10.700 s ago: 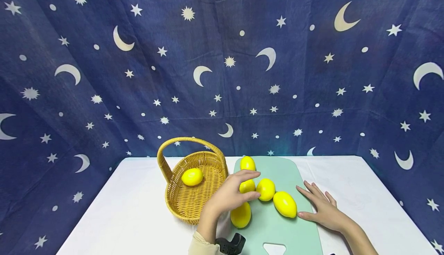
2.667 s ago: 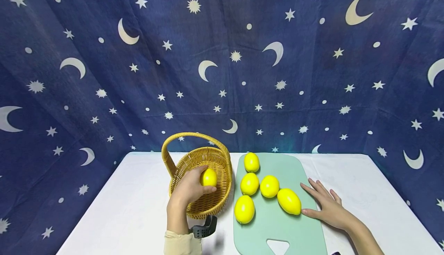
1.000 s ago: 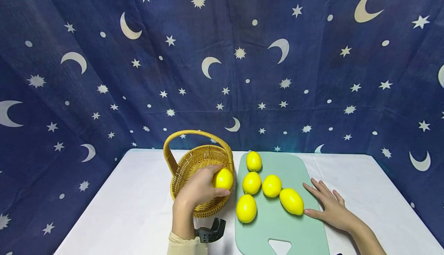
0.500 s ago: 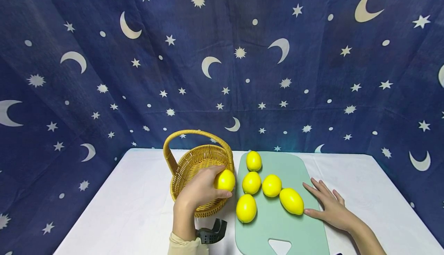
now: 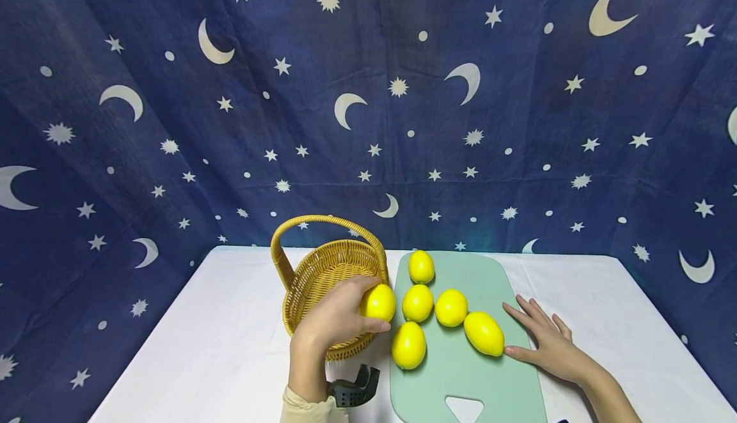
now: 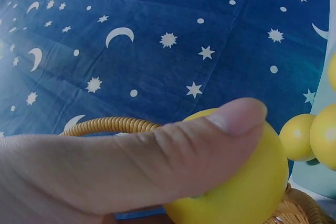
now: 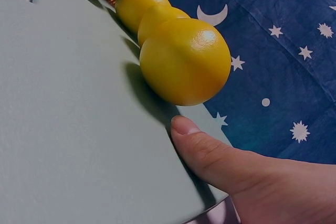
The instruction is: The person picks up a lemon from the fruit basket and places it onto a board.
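My left hand [image 5: 340,311] grips a yellow lemon [image 5: 378,303] over the right rim of the wicker basket [image 5: 299,282]. In the left wrist view the thumb lies across that lemon [image 6: 252,182]; the other fingers are mostly hidden behind it. At the right edge of the pale green cutting board [image 5: 460,372], my right hand [image 5: 544,343] rests with fingers spread. Its thumb tip is right by the nearest lemon [image 5: 483,333], which also shows in the right wrist view. Several more lemons lie on the board, among them a front-left lemon [image 5: 409,345] and a far lemon [image 5: 421,267].
The basket's arched handle [image 5: 328,219] rises on its far side. A white cloth [image 5: 190,346] covers the table. Behind it hangs a dark blue curtain [image 5: 288,122] with moons and stars. The board has a triangular cut-out [image 5: 464,409] near its front.
The left hand first reached over the board, then took the lemon inside the basket. It has since carried it rightward, past the basket's right rim toward the board. The right hand stays put.
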Demonstrator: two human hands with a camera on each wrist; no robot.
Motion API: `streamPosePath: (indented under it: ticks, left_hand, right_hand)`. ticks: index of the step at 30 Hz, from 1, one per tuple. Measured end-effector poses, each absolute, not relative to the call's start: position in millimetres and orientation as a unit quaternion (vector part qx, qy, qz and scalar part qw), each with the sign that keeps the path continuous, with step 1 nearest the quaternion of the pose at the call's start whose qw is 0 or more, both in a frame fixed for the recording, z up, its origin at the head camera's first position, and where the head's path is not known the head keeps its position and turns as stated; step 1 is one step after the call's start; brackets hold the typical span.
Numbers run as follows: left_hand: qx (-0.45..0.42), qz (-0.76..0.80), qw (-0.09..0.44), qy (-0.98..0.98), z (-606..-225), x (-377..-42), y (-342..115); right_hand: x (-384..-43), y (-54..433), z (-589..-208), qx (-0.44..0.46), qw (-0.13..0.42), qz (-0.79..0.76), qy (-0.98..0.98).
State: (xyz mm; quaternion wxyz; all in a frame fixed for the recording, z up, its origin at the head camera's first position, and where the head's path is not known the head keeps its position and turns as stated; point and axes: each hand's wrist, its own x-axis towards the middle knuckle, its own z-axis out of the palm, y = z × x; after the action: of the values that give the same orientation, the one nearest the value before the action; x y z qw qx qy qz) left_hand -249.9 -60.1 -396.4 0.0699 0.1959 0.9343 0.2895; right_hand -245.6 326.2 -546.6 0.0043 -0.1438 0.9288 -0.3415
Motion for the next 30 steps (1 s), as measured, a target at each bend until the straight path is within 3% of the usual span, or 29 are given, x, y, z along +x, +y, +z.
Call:
streamPosePath:
  ticks: [30]
  left_hand:
    - [0.209, 0.275, 0.085, 0.935, -392, -243, -43]
  right_hand:
    - [-246, 326, -546, -0.140, 0.010, -0.344, 0.929]
